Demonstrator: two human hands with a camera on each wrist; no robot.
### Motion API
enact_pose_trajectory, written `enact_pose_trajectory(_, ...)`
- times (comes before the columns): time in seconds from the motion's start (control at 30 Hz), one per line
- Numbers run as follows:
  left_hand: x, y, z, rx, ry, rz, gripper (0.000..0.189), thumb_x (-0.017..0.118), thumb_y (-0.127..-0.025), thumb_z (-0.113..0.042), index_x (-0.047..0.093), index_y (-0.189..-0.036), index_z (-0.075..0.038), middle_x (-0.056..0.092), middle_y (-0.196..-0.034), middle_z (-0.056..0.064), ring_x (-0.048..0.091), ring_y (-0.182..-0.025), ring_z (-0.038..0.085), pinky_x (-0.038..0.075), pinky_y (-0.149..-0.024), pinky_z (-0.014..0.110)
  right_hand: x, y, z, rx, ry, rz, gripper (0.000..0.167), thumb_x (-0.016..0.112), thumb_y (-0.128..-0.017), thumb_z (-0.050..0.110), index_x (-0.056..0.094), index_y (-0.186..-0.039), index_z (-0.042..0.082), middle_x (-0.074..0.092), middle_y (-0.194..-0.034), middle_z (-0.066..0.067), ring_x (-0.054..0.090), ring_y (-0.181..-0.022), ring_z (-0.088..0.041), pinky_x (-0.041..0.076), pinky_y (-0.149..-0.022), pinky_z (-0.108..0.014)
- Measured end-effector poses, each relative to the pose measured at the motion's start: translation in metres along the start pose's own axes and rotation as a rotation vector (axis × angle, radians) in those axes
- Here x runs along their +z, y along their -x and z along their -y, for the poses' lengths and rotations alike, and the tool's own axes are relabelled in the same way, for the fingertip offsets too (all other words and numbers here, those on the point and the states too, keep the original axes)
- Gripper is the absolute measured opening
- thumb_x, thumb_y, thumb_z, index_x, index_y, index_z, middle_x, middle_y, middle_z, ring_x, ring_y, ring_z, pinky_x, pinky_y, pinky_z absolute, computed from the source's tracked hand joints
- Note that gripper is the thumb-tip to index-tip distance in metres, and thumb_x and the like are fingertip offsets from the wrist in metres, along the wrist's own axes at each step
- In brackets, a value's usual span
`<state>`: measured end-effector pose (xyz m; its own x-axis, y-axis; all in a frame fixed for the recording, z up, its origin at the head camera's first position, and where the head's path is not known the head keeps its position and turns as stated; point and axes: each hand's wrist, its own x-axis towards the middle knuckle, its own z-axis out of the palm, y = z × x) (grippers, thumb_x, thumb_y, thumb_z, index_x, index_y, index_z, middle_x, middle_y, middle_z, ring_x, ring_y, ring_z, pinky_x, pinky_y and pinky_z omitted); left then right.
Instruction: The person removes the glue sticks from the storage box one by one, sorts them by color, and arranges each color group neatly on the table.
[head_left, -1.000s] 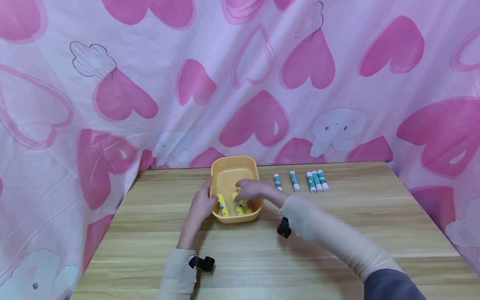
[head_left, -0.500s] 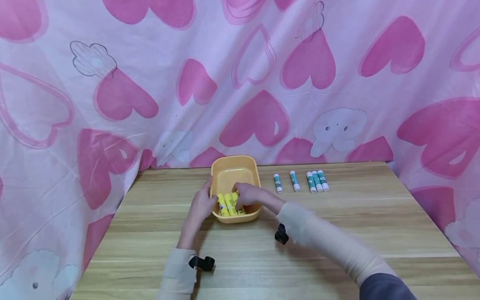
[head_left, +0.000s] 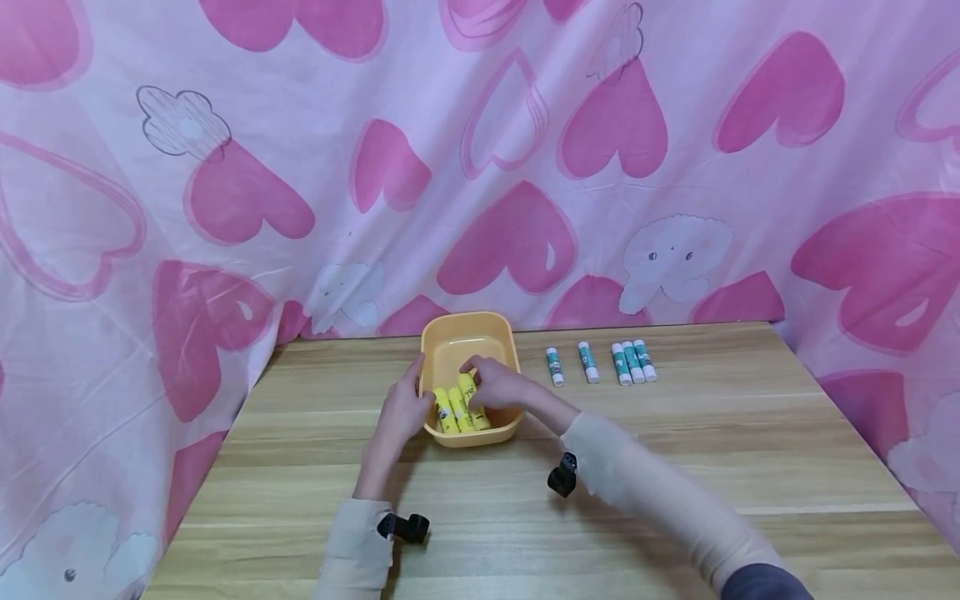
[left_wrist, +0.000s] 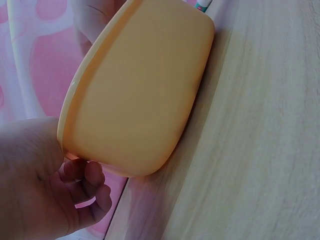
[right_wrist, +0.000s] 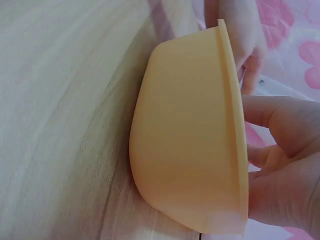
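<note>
An orange-yellow plastic tub (head_left: pixel 474 439) stands on the table, and my left hand (head_left: pixel 403 412) grips its left rim, thumb at the inside edge. The left wrist view shows curled fingers (left_wrist: pixel 95 175) at the far end of the tub wall (left_wrist: pixel 140 90). Inside lie three yellow glue sticks, the left one (head_left: pixel 446 412) and the middle one (head_left: pixel 460 410) side by side. My right hand (head_left: pixel 498 385) reaches over the right rim and pinches the right glue stick (head_left: pixel 478 417), whose far end sticks out past the others. From the right wrist, the tub wall hides the fingertips.
To the tub's right, several white-and-teal glue sticks lie at the back of the wooden table (head_left: pixel 480 517): one alone (head_left: pixel 555 367), another alone (head_left: pixel 588 363), and a row of three (head_left: pixel 634 362). A pink heart-patterned cloth (head_left: pixel 510 233) hangs close behind the table.
The middle yellow stick has moved left against the left one. The right stick has followed, and my right hand has drawn its far end slightly away from me. The left hand stays put.
</note>
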<state>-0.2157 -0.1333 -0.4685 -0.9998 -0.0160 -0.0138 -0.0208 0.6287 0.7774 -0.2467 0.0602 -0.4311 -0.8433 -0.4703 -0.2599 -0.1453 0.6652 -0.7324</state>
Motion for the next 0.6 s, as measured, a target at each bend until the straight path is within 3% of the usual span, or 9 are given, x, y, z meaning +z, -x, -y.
enact_pose_trajectory(0.23,0.000,0.001,0.000,-0.001,-0.002,-0.005,0.073,0.056,-0.089,-0.006,0.030,-0.157,-0.010,0.047,-0.150,0.021,0.050,-0.133,0.031,0.041,-0.112,0.047,-0.008,0.013,0.000,-0.040,-0.163,-0.058,0.064,0.075,-0.079,0.003,0.049,-0.138,0.008,0.052,-0.120,-0.016,0.061,-0.079,-0.022,0.060,-0.069,-0.036)
enact_pose_trajectory(0.6,-0.002,0.001,0.000,0.015,-0.007,0.001,0.072,0.055,-0.089,-0.006,0.029,-0.157,-0.009,0.042,-0.154,0.020,0.049,-0.134,0.032,0.041,-0.111,0.048,-0.036,0.035,-0.011,-0.034,-0.321,-0.116,0.064,0.076,-0.080,0.007,0.051,-0.139,0.015,0.052,-0.123,-0.015,0.061,-0.090,-0.024,0.060,-0.073,-0.036)
